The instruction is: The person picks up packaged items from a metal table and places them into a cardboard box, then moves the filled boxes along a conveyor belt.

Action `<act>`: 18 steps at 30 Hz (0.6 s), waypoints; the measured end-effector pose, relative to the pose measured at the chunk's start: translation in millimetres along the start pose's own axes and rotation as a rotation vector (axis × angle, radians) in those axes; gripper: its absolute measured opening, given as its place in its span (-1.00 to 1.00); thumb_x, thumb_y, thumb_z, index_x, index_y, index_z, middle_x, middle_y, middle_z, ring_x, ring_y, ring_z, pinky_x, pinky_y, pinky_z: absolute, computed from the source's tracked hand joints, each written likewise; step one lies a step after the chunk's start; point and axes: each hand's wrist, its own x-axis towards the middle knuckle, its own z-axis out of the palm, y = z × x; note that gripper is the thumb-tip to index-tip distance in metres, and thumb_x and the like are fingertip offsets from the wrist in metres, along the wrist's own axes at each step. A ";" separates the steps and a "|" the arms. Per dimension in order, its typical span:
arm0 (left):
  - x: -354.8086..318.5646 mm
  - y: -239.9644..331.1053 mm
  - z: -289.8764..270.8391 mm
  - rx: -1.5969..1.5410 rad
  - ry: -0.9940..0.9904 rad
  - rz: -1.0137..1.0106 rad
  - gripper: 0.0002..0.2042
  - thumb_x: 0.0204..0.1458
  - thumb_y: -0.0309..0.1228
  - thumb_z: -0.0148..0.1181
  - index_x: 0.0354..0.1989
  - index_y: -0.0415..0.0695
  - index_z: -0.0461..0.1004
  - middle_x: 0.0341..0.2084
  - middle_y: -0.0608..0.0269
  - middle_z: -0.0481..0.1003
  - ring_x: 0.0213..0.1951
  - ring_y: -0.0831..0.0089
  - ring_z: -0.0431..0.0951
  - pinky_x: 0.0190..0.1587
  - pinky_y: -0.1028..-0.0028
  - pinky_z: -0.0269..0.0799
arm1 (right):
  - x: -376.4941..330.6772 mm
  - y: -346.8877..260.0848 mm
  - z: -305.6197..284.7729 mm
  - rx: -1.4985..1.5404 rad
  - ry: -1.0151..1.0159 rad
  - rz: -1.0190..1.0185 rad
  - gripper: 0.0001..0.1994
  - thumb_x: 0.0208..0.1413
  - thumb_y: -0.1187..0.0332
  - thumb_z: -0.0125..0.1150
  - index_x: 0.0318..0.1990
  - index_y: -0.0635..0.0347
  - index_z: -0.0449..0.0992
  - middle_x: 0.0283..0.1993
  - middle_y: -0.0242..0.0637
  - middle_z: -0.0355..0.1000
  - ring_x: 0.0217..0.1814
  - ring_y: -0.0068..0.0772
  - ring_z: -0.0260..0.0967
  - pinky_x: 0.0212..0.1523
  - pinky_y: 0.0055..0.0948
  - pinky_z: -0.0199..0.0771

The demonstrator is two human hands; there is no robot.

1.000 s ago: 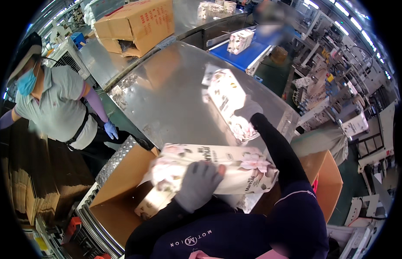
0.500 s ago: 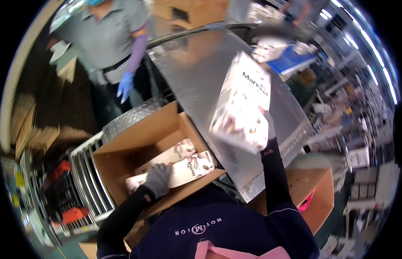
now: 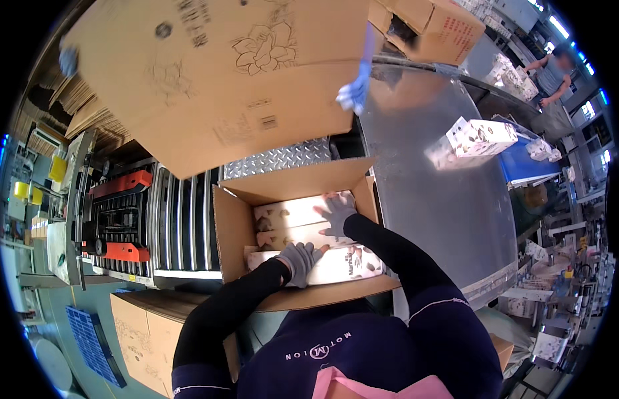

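Inside the carton (image 3: pixel 234 229), my spread right hand (image 3: pixel 338 214) could dent 3 packs (image 3: pixel 353 263) by overpressing; my left hand (image 3: pixel 299 262) curls over 1 (grip unclear).

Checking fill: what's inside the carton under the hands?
In the carton, three white floral packs show, partly covered by the left hand and right hand. What's beneath the packs is hidden.

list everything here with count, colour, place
open carton: 1, brown, centre
floral packs: at least 3, whitish, inside
other cartons: at least 2, brown, lower left, upper right
loose packs: several, whitish, upper right
table: 1, silver, right
belt: 1, blue, upper right
rollers: several, silver, left
cardboard: 1 sheet, brown, upper left
worker's gloved hands: 2, blue, beside cardboard
pallet: 1, blue, lower left
machinery: uncounted, mixed, far right
left fingers: 1 gloved hand, grey, on nearest pack
right fingers: 1 gloved hand, grey, on farther packs
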 end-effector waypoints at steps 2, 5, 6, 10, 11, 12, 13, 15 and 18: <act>2.2 -1.5 1.3 -0.024 -0.034 -0.036 0.04 -0.35 -0.22 0.28 0.41 -0.12 -0.14 -0.03 -0.14 0.35 -0.12 0.01 0.49 -0.10 0.16 0.42 | 3.1 -5.5 20.7 0.291 -0.285 0.221 -0.11 0.00 -0.35 -0.03 0.44 -0.25 -0.12 0.51 0.06 -0.44 0.53 0.22 -0.43 0.40 0.10 -0.22; 6.8 -3.3 10.1 -0.036 -0.074 -0.042 0.06 -0.35 -0.22 0.29 0.42 -0.07 -0.17 -0.02 -0.16 0.34 -0.12 0.00 0.48 -0.11 0.18 0.43 | -47.8 13.8 -2.9 0.735 -0.103 -0.057 -0.23 0.06 -0.10 0.15 0.38 0.00 0.09 0.29 0.06 0.20 0.27 0.00 0.23 0.22 -0.30 0.25; 8.8 -2.5 5.5 -0.020 -0.078 -0.033 0.06 -0.35 -0.22 0.29 0.42 -0.07 -0.18 -0.02 -0.16 0.34 -0.12 0.00 0.48 -0.12 0.18 0.43 | -73.4 20.7 -2.4 1.011 -0.025 0.013 -0.29 0.13 0.02 0.12 0.37 0.10 0.08 0.25 0.03 0.26 0.27 -0.06 0.23 0.21 -0.30 0.28; 6.0 2.0 -7.7 0.074 -0.152 -0.071 0.10 -0.28 -0.08 0.34 0.43 -0.13 -0.23 -0.06 -0.13 0.37 -0.11 0.04 0.51 -0.15 0.16 0.42 | -225.7 36.4 -22.7 0.550 0.913 0.232 -0.42 0.06 0.38 0.25 0.27 0.17 0.25 0.24 -0.06 0.27 0.29 -0.11 0.21 0.22 -0.26 0.26; 3.3 6.7 -8.6 0.118 -0.130 -0.110 0.06 -0.25 -0.09 0.33 0.42 -0.13 -0.18 -0.09 -0.06 0.41 -0.11 0.10 0.52 -0.15 0.18 0.41 | -275.7 40.3 -14.3 0.387 1.027 0.462 -0.44 0.07 0.36 0.24 0.25 0.18 0.26 0.25 -0.04 0.26 0.28 -0.06 0.19 0.22 -0.23 0.24; 2.0 12.3 -7.5 0.173 -0.102 -0.141 0.02 -0.23 -0.10 0.32 0.42 -0.14 -0.14 -0.13 0.01 0.44 -0.11 0.16 0.53 -0.15 0.20 0.39 | -328.9 44.4 4.6 0.215 1.100 0.713 -0.45 0.08 0.34 0.22 0.24 0.19 0.26 0.25 -0.02 0.24 0.28 -0.02 0.17 0.23 -0.19 0.21; 3.2 16.3 -4.0 0.237 -0.056 -0.142 -0.06 -0.16 -0.12 0.27 0.40 -0.18 -0.08 -0.17 0.12 0.47 -0.13 0.23 0.53 -0.13 0.23 0.36 | -390.0 44.9 29.2 0.016 1.115 0.997 -0.47 0.09 0.32 0.21 0.23 0.20 0.27 0.26 0.00 0.23 0.28 0.03 0.16 0.24 -0.16 0.19; 2.2 20.8 -2.3 0.244 -0.031 -0.142 -0.19 -0.05 -0.19 0.14 0.37 -0.27 -0.03 -0.22 0.18 0.47 -0.16 0.30 0.51 -0.17 0.24 0.31 | -513.2 19.3 96.7 -0.293 0.976 1.597 -0.49 0.11 0.27 0.18 0.21 0.22 0.29 0.27 0.04 0.20 0.27 0.12 0.12 0.25 -0.09 0.14; 4.7 14.5 22.2 0.429 0.079 -0.067 -0.25 0.00 -0.22 0.00 0.35 -0.35 -0.03 -0.27 0.17 0.45 -0.21 0.32 0.44 -0.30 0.25 0.24 | -634.4 -61.5 212.8 -0.010 0.609 2.297 -0.49 0.20 0.15 -0.07 0.22 0.29 0.27 0.23 -0.01 0.25 0.29 -0.03 0.15 0.24 -0.07 0.18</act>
